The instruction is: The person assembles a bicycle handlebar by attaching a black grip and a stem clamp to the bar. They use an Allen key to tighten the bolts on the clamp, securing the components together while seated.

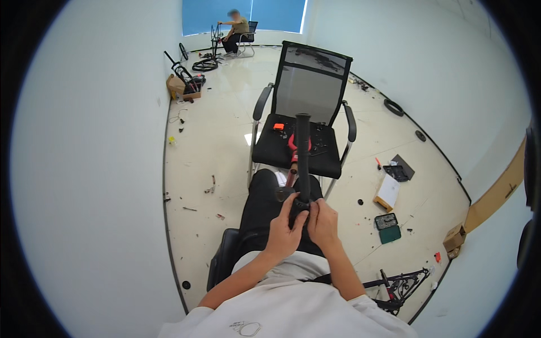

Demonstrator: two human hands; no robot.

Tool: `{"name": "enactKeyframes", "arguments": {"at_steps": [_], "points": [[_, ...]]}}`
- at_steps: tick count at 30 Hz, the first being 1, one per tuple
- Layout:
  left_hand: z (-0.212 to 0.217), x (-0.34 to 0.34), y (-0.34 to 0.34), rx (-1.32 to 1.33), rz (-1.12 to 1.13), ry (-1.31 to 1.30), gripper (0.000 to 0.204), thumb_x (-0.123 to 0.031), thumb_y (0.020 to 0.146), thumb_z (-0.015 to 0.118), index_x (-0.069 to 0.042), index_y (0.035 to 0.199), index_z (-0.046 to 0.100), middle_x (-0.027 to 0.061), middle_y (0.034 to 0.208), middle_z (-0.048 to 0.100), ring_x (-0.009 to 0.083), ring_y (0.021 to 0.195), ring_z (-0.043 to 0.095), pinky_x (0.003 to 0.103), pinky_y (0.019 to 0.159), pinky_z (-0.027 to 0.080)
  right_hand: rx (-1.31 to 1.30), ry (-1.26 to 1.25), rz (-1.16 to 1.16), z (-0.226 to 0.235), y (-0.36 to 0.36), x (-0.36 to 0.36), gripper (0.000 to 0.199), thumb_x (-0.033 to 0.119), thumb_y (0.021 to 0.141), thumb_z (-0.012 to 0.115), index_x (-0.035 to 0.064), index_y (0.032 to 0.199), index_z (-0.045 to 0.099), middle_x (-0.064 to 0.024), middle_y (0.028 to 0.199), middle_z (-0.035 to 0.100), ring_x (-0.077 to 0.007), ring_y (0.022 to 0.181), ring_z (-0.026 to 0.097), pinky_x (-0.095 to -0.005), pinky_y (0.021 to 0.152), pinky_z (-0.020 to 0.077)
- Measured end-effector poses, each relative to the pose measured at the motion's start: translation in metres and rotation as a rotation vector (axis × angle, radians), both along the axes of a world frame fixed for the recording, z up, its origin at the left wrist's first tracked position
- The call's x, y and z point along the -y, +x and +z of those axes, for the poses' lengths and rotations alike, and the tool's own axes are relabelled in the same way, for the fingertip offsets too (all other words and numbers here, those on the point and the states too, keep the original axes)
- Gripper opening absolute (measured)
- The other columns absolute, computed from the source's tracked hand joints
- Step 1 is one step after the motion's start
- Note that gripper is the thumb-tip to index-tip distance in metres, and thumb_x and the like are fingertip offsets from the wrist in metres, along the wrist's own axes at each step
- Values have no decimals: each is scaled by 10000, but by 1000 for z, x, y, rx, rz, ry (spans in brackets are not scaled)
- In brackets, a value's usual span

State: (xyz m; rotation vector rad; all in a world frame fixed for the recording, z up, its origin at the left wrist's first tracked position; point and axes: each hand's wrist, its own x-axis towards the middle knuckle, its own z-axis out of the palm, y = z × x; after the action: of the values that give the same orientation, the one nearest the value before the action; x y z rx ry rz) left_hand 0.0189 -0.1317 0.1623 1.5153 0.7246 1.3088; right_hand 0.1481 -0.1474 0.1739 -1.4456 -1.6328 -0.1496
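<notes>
Both my hands meet over my lap on a black bicycle handlebar [304, 163]. Its long arm points away from me toward the chair seat, with a flared end. My left hand [286, 228] pinches the bar's near part between thumb and fingers. Against the same part from the other side press the fingers of my right hand [323, 224]; what lies under the fingertips is hidden. A red-and-black part with a curved top [293, 147] slants behind the bar, partly covered by it. Beside the left fingers shows a dark round end [283, 194].
A mesh-backed chair [314, 90] faces me, with an orange item [279, 127] and small dark parts on its seat. At right lie an open green case [388, 228], a white box [387, 191] and a bicycle frame [397, 287]. Far off, a person [236, 31] sits beside bicycle parts.
</notes>
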Motion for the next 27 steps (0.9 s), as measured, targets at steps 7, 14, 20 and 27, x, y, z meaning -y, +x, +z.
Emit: {"name": "enactKeyframes", "arguments": {"at_steps": [7, 14, 20, 27], "points": [[-4, 6, 3, 28, -110, 7, 447, -207, 983, 580, -39, 1375, 447, 44, 743, 616, 66, 627, 538, 228, 585, 452, 416, 272, 139, 4, 37, 1, 191, 64, 742, 694, 16, 812, 523, -135, 771, 519, -314, 671, 545, -413, 584, 453], [-6, 4, 8, 75, -141, -62, 452, -202, 983, 581, -40, 1382, 443, 29, 746, 617, 57, 628, 536, 217, 595, 460, 828, 329, 329, 31, 67, -8, 205, 139, 731, 714, 28, 825, 570, -60, 805, 558, -209, 714, 553, -320, 643, 422], [-11, -4, 8, 81, -117, -113, 446, -190, 981, 586, -38, 1378, 450, 12, 741, 609, 58, 638, 538, 221, 592, 463, 516, 235, 200, 26, 43, 1, 188, 120, 775, 695, 7, 873, 581, -104, 836, 580, -280, 735, 562, -369, 661, 435], [-8, -3, -3, 253, -131, -144, 430, -153, 1002, 544, -14, 1388, 413, 16, 880, 609, 58, 692, 541, 211, 600, 456, 102, 126, 135, 13, 2, 11, 178, 154, 853, 652, 23, 781, 556, -105, 738, 534, -305, 690, 541, -399, 620, 423]]}}
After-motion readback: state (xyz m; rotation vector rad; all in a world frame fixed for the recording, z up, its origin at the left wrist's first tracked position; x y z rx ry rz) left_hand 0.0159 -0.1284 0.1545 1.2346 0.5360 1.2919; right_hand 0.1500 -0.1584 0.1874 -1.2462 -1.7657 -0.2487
